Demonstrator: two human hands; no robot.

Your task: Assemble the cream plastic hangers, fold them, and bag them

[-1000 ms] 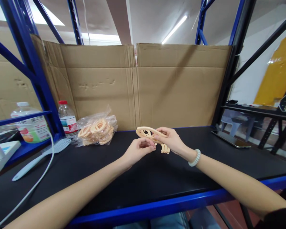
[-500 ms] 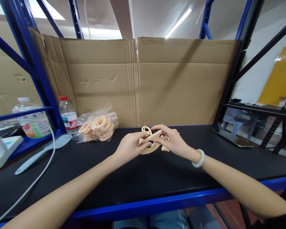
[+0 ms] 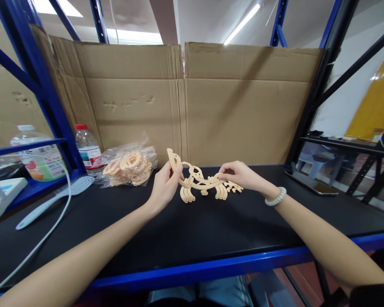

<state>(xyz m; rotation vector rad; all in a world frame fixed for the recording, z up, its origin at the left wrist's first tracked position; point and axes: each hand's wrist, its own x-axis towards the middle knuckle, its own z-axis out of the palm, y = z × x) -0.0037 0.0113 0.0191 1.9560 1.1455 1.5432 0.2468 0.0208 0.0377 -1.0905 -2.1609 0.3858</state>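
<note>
A tan wooden cut-out piece, long and curved with rounded openings and comb-like tabs hanging below, is held stretched out just above the black shelf top. My left hand pinches its raised left end. My right hand pinches its right end; a pale bead bracelet sits on that wrist. A clear plastic bag of similar tan ring pieces lies to the left of my left hand.
Cardboard sheets wall off the back. A water bottle stands by the blue post; a pale brush and white cable lie at left. A dark phone rests at right. The shelf has a blue front edge.
The hands were close together over the bunched piece. They have moved apart, the left end lifting up and left, and the piece now hangs spread out between them.
</note>
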